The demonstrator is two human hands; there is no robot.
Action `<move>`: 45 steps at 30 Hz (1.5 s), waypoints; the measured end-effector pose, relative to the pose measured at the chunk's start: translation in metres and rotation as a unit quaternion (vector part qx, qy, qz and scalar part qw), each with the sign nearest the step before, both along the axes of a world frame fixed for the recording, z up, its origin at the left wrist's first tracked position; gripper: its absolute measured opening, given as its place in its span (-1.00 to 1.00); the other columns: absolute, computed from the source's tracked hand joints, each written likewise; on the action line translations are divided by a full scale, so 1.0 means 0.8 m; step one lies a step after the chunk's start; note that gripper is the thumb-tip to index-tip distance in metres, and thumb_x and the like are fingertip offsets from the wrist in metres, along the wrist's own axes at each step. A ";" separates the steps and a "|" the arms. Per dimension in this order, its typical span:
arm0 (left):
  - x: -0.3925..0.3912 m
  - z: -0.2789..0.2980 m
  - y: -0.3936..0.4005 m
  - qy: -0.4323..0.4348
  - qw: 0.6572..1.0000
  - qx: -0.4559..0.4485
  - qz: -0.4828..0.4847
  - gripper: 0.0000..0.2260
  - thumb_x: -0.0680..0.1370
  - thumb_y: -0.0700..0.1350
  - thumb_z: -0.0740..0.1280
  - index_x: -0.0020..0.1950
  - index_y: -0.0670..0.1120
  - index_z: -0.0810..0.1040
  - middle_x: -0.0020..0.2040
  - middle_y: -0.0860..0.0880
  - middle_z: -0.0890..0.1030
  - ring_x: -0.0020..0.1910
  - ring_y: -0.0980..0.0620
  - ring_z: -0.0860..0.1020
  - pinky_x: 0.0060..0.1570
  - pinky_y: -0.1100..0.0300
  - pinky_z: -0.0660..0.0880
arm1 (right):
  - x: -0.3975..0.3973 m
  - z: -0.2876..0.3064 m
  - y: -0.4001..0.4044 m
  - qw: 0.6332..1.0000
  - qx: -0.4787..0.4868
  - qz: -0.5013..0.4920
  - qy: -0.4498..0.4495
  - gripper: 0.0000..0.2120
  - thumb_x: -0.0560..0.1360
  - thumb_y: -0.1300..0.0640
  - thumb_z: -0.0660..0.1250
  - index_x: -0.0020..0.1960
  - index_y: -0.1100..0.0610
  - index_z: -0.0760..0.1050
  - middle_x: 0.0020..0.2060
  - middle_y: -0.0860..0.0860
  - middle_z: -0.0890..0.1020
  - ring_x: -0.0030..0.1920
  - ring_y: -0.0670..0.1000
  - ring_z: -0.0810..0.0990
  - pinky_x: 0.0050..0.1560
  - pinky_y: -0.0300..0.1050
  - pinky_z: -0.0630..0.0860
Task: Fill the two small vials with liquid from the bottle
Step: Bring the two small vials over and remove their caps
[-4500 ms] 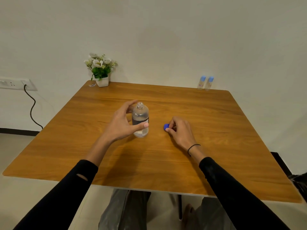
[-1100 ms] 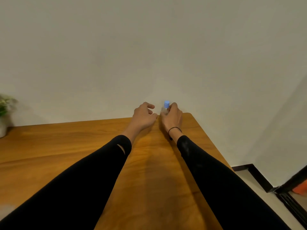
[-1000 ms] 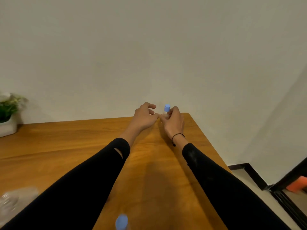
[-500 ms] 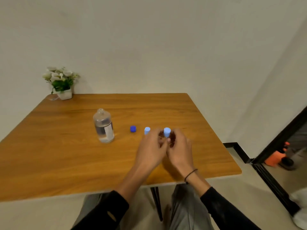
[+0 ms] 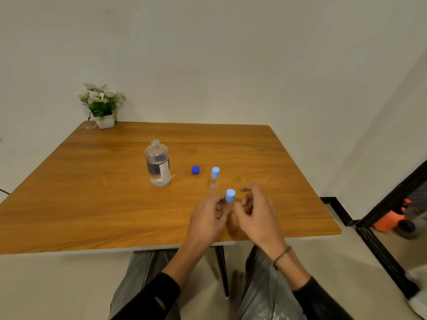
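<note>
Both hands [image 5: 233,218] w/ a vial [image 5: 230,198] near table [image 5: 92,204] front edge.

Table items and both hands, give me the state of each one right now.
bottle: upright, uncapped, partly full.
dark blue cap: off, lying on the table.
far vial: upright, capped, standing free.
near vial: upright, capped, between both hands.
left hand: fingers at the near vial.
right hand: open, beside it.

Uncapped bottle [image 5: 158,163], two capped vials [image 5: 215,180]
</note>
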State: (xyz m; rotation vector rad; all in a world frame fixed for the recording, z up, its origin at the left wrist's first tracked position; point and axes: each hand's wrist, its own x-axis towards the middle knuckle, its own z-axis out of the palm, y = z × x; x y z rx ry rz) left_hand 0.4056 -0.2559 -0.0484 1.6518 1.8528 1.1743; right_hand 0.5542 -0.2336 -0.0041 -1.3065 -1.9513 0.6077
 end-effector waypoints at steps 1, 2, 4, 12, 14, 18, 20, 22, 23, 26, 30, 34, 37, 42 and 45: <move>-0.001 -0.003 0.002 0.007 1.000 -0.002 0.001 -0.81 0.57 -0.07 0.43 0.18 0.05 0.65 -0.04 0.16 0.68 -0.06 0.18 0.65 -0.10 -0.02 0.68 | -0.005 0.014 0.003 0.999 0.024 0.007 -0.038 -0.78 0.57 -0.07 0.42 0.15 -0.08 0.45 -0.24 -0.10 0.58 -0.23 -0.08 0.58 -0.27 -0.18 0.43; -0.002 -0.004 0.003 0.012 1.000 -0.007 0.003 -0.82 0.57 -0.07 0.41 0.17 0.05 0.64 -0.04 0.15 0.69 -0.07 0.16 0.66 -0.10 -0.04 0.67 | -0.012 0.026 0.007 0.995 0.046 0.015 -0.088 -0.80 0.59 -0.14 0.39 0.08 -0.07 0.44 -0.28 -0.09 0.56 -0.27 -0.06 0.56 -0.31 -0.17 0.39; -0.006 -0.010 0.006 0.017 1.000 -0.010 -0.002 -0.80 0.57 -0.07 0.40 0.19 0.05 0.63 -0.04 0.14 0.70 -0.06 0.16 0.67 -0.10 -0.03 0.68 | -0.027 0.039 0.016 0.982 0.069 0.037 -0.175 -0.78 0.62 -0.12 0.37 -0.03 -0.05 0.39 -0.24 -0.10 0.55 -0.25 -0.02 0.52 -0.30 -0.14 0.35; -0.011 -0.007 0.013 0.032 0.998 -0.033 -0.035 -0.82 0.58 -0.08 0.47 0.17 0.07 0.65 -0.07 0.12 0.68 -0.05 0.13 0.64 -0.05 -0.10 0.65 | -0.025 0.064 0.025 0.951 0.030 0.161 -0.261 -0.78 0.57 0.26 0.38 -0.01 0.00 0.39 -0.03 -0.04 0.50 -0.03 0.03 0.50 -0.11 -0.13 0.35; -0.013 -0.005 0.013 0.024 0.998 -0.048 -0.040 -0.79 0.59 -0.08 0.47 0.22 0.04 0.64 -0.03 0.11 0.70 -0.03 0.12 0.66 -0.02 -0.09 0.65 | -0.019 0.069 0.024 0.943 -0.005 0.196 -0.267 -0.71 0.54 0.35 0.37 0.09 0.00 0.48 0.18 0.01 0.45 0.17 0.04 0.48 0.04 -0.11 0.46; -0.015 -0.008 0.013 0.033 0.998 -0.038 -0.034 -0.83 0.58 -0.21 0.44 0.12 0.02 0.63 -0.14 0.21 0.64 -0.14 0.28 0.60 -0.12 0.19 0.57 | -0.009 0.075 0.026 0.965 -0.042 0.182 -0.182 -0.51 0.54 0.07 0.45 0.41 -0.16 0.41 0.37 0.00 0.31 0.27 0.03 0.53 0.20 0.04 0.59; -0.014 -0.006 0.009 0.031 0.998 -0.040 -0.026 -0.80 0.59 -0.23 0.44 0.14 0.03 0.62 -0.18 0.26 0.60 -0.19 0.31 0.58 -0.17 0.27 0.51 | -0.012 0.074 0.028 0.972 0.002 0.101 -0.214 -0.59 0.54 -0.25 0.37 0.29 -0.09 0.44 0.19 -0.04 0.41 0.06 0.03 0.57 0.00 0.02 0.58; -0.013 -0.006 0.009 0.023 0.999 -0.033 -0.033 -0.80 0.59 -0.16 0.47 0.20 0.02 0.63 -0.09 0.21 0.64 -0.10 0.22 0.61 -0.11 0.13 0.61 | -0.018 0.068 0.032 0.951 0.036 0.066 -0.300 -0.66 0.58 -0.31 0.28 0.07 -0.04 0.44 0.00 -0.06 0.52 -0.04 0.05 0.58 -0.16 0.00 0.51; -0.013 -0.006 0.010 0.021 0.999 -0.029 -0.038 -0.78 0.58 -0.14 0.48 0.21 0.04 0.64 -0.04 0.17 0.66 -0.05 0.19 0.62 -0.07 0.06 0.64 | -0.022 0.064 0.033 0.943 0.039 0.079 -0.321 -0.74 0.63 -0.22 0.28 0.02 -0.03 0.42 -0.07 -0.06 0.54 -0.04 0.08 0.60 -0.20 -0.02 0.45; -0.014 -0.005 0.011 0.025 0.998 -0.035 -0.047 -0.78 0.58 -0.18 0.46 0.20 0.04 0.66 -0.02 0.12 0.67 -0.02 0.16 0.62 -0.04 -0.01 0.66 | -0.022 0.066 0.032 0.940 -0.008 0.149 -0.306 -0.80 0.62 0.08 0.31 0.24 -0.01 0.44 0.06 -0.03 0.49 0.08 0.08 0.56 -0.10 -0.09 0.39; -0.018 -0.009 0.012 0.045 0.997 -0.043 -0.044 -0.83 0.57 -0.27 0.36 0.03 0.00 0.60 -0.15 0.11 0.63 -0.13 0.06 0.62 -0.13 -0.03 0.60 | -0.025 0.070 0.022 0.947 -0.008 0.124 -0.295 -0.42 0.58 -0.15 0.34 0.52 -0.01 0.27 0.26 0.03 0.40 0.19 0.07 0.48 0.05 0.04 0.55; -0.018 -0.008 0.014 0.032 0.998 -0.042 -0.045 -0.85 0.59 -0.19 0.44 0.09 0.03 0.63 -0.06 0.16 0.65 -0.02 0.15 0.63 -0.03 0.08 0.63 | -0.036 0.064 0.026 0.947 0.016 0.092 -0.309 -0.83 0.65 -0.03 0.33 0.16 0.03 0.44 0.06 0.02 0.53 0.06 0.08 0.57 -0.06 -0.02 0.50; -0.020 -0.007 0.015 0.023 0.997 -0.045 -0.052 -0.82 0.58 -0.17 0.46 0.14 0.07 0.64 -0.03 0.15 0.66 -0.02 0.17 0.62 -0.01 -0.05 0.65 | -0.032 0.069 0.024 0.953 -0.010 0.133 -0.272 -0.88 0.58 0.21 0.34 0.09 0.04 0.49 0.05 0.01 0.54 0.08 0.06 0.52 0.03 -0.02 0.49; -0.021 -0.001 0.019 0.017 0.998 -0.023 -0.059 -0.75 0.58 -0.13 0.49 0.24 0.06 0.65 -0.02 0.18 0.64 -0.01 0.19 0.60 0.03 -0.03 0.62 | -0.013 0.074 0.045 0.976 0.060 0.113 -0.174 -0.86 0.54 0.21 0.37 -0.03 -0.02 0.50 -0.06 -0.07 0.56 -0.06 -0.02 0.51 -0.09 -0.07 0.44; -0.019 0.004 0.024 0.000 0.999 -0.021 -0.042 -0.63 0.58 -0.11 0.51 0.38 0.00 0.61 0.09 0.14 0.67 0.07 0.21 0.60 0.10 0.07 0.64 | 0.001 0.052 0.075 0.972 0.075 0.052 -0.218 -0.77 0.59 0.29 0.38 -0.01 -0.04 0.46 -0.02 -0.07 0.57 0.00 0.01 0.54 -0.07 -0.05 0.48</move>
